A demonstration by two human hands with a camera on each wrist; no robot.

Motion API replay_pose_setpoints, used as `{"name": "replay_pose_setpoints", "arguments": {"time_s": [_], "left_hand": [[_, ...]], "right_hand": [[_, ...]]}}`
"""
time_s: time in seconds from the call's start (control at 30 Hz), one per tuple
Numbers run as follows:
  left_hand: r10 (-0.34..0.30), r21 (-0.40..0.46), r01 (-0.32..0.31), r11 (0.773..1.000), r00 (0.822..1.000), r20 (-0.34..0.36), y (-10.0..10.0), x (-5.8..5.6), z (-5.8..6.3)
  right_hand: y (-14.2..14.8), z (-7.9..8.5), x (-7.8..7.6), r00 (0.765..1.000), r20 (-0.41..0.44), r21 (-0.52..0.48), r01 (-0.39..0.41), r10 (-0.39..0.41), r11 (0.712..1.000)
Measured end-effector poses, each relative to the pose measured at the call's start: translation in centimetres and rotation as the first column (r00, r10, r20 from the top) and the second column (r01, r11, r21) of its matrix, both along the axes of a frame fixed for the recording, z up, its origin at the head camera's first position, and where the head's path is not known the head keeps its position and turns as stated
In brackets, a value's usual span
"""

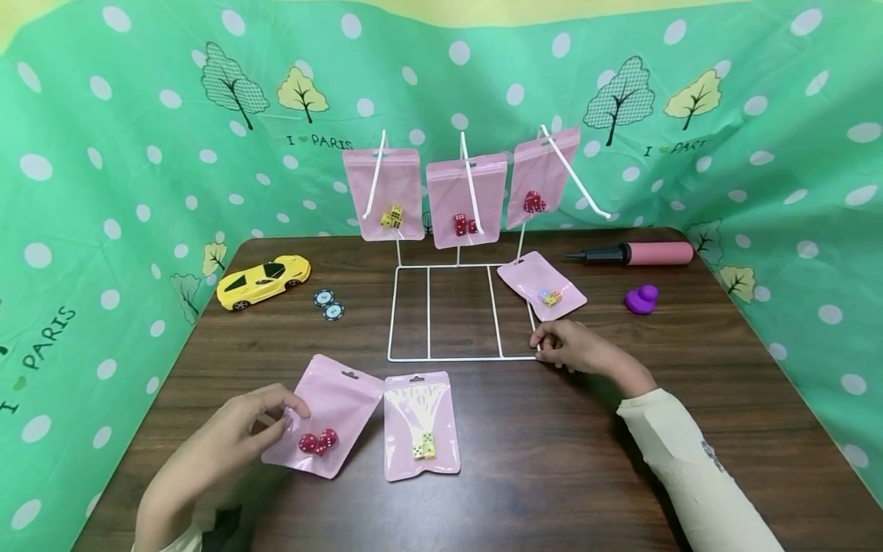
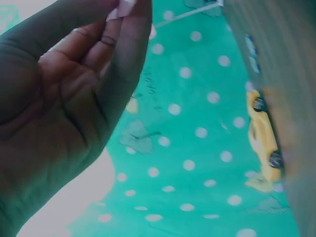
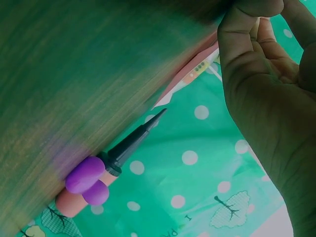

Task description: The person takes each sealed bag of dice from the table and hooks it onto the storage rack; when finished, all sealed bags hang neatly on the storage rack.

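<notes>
My left hand (image 1: 231, 429) pinches the left side of a pink zip bag (image 1: 341, 406) with red dice showing through it. Beside that bag, almost touching its corner, lies another pink bag (image 1: 403, 414) with pale yellow-green dice. My right hand (image 1: 576, 346) grips the front right corner of a white wire display rack (image 1: 448, 359). Three pink bags hang on the rack's prongs: one with yellow dice (image 1: 382, 180) at left, one with red dice (image 1: 448, 192) mid-rack, another with red dice (image 1: 541, 169) at right. A bag of mixed coloured dice (image 1: 534, 276) lies across the rack's right side.
At the left stand a yellow toy car (image 1: 264, 282) and two poker chips (image 1: 324, 297). To the right are a pink hand pump (image 1: 658, 254) with a black nozzle and a purple rubber duck (image 1: 641, 300). Green dotted cloth (image 1: 310, 184) walls the wooden table (image 1: 552, 460).
</notes>
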State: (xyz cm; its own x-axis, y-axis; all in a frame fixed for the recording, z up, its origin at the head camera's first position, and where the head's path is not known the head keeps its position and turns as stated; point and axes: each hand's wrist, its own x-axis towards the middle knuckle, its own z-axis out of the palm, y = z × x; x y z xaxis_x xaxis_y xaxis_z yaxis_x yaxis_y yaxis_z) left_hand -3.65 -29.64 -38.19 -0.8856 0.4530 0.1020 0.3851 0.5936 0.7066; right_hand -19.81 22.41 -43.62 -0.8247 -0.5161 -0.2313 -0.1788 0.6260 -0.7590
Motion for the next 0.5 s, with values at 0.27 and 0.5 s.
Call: {"name": "replay_pose_setpoints", "arguments": {"time_s": [0.27, 0.5], "left_hand": [[-0.141, 0.063, 0.154, 0.986, 0.974, -0.179, 1.7, -1.4, 4.0], [-0.171, 0.066, 0.205, 0.976, 0.925, -0.339, 3.2, -2.9, 8.1]], "right_hand": [[0.1, -0.2, 0.1, 1.000, -0.002, -0.004, 0.005, -0.005, 1.000], [0.1, -0.1, 0.1, 1.000, 0.000, -0.012, 0.008, -0.008, 1.000]]}}
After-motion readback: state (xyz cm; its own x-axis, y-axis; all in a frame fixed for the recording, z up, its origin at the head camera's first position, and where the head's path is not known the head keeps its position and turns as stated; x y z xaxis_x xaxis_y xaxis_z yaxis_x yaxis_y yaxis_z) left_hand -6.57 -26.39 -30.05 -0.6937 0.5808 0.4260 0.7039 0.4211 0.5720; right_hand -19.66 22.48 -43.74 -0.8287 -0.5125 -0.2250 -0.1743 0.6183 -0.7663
